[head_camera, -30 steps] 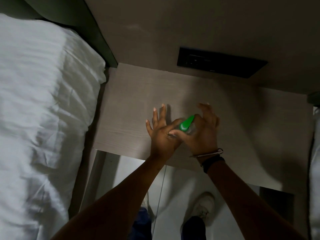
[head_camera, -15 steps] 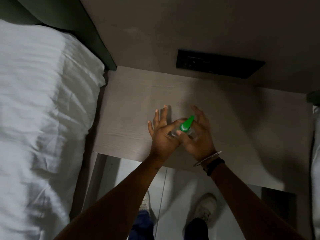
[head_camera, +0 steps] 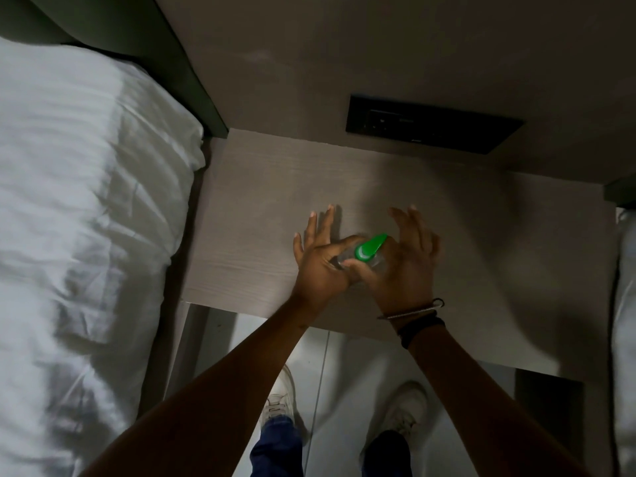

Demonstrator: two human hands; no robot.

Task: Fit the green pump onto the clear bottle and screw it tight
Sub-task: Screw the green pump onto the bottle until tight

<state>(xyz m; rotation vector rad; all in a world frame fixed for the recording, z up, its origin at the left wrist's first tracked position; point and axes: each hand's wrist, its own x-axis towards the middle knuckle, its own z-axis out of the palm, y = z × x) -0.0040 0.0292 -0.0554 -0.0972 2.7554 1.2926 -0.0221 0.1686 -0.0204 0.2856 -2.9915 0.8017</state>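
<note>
— Two hands in view; grip status?
— I read my left hand [head_camera: 318,261] as pinching the clear bottle [head_camera: 346,259] between thumb and forefinger, its other fingers spread. My right hand [head_camera: 401,261] cups the bottle's far side, fingers splayed; whether it grips, I cannot tell.
— Pump location?
— The green pump [head_camera: 370,247] sits atop the bottle, above the bedside table [head_camera: 261,215]. The bottle's body is mostly hidden and blurred.

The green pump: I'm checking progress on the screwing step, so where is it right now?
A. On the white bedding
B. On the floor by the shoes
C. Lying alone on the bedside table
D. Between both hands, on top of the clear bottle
D: the green pump sits atop the clear bottle, with the left hand and right hand closed around them.
</note>
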